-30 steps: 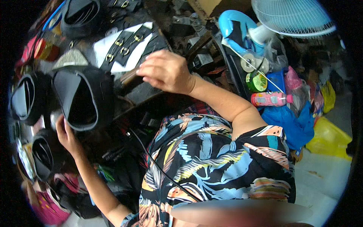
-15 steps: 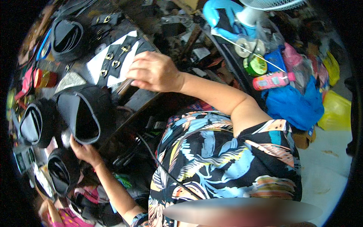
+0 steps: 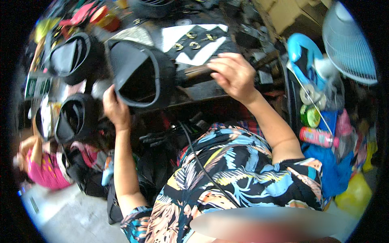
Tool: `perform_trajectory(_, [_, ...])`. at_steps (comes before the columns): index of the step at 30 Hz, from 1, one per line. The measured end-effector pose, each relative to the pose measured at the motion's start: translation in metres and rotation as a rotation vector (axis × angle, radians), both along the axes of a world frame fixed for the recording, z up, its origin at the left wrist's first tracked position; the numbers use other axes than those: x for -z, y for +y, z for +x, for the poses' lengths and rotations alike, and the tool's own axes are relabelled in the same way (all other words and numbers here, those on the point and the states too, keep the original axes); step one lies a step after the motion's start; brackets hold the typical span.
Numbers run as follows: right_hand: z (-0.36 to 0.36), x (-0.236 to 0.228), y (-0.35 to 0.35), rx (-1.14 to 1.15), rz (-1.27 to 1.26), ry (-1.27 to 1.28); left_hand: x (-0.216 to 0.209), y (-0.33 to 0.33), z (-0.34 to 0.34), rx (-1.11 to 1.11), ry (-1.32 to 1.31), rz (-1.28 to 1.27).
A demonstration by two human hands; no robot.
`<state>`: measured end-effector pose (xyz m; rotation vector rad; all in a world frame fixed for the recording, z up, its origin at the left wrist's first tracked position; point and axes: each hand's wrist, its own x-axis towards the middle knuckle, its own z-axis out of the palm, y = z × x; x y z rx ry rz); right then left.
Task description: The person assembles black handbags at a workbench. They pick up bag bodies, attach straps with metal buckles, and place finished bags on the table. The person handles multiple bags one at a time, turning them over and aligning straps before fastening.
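Observation:
A black open-topped bag (image 3: 165, 79) with a pale grey rim lies on its side at the table's near edge, its mouth toward me. At the lower left of that rim, my left hand (image 3: 116, 109) grips the bag's edge. My right hand (image 3: 235, 77) hovers to the right of the bag, fingers loosely curled and apart, nothing visible in them. Its fingertips are close to a brown bar (image 3: 198, 73) beside the bag; whether they touch cannot be told. Beyond it, black pieces with gold-coloured metal fittings (image 3: 194, 45) lie on a white sheet (image 3: 170, 36).
More black bags (image 3: 91, 56) (image 3: 83, 117) stand at left. A red-and-yellow container (image 3: 107, 20) is farther back. A pedestal fan (image 3: 350, 44), a light-blue ring-shaped object (image 3: 298, 42), a pink bottle (image 3: 316, 137) and blue cloth (image 3: 328, 162) are at right. Another person in pink (image 3: 48, 170) shows at lower left.
The view has turned, so the table and both hands appear farther right. My left hand stays at the bag's rim. My right hand remains near the brown bar, fingers slightly more spread.

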<state>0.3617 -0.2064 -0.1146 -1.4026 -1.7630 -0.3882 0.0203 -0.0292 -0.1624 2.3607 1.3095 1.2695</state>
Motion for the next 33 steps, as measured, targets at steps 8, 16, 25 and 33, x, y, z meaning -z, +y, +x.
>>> perform_trajectory(8, [0.022, -0.038, 0.023, 0.021, 0.053, 0.195, -0.016, -0.01, 0.011, -0.005, 0.038, 0.123])
perform_trajectory(16, [-0.034, -0.043, 0.063, -0.408, 0.004, 0.144, -0.015, -0.013, 0.012, 0.054, -0.141, 0.126])
perform_trajectory(25, [0.008, -0.052, 0.066, -0.253, -0.123, 0.125, -0.014, -0.015, 0.013, 0.06, -0.183, 0.05])
perform_trajectory(33, [0.054, -0.06, 0.07, 0.042, -0.153, 0.253, -0.013, -0.016, 0.01, 0.067, -0.135, 0.025])
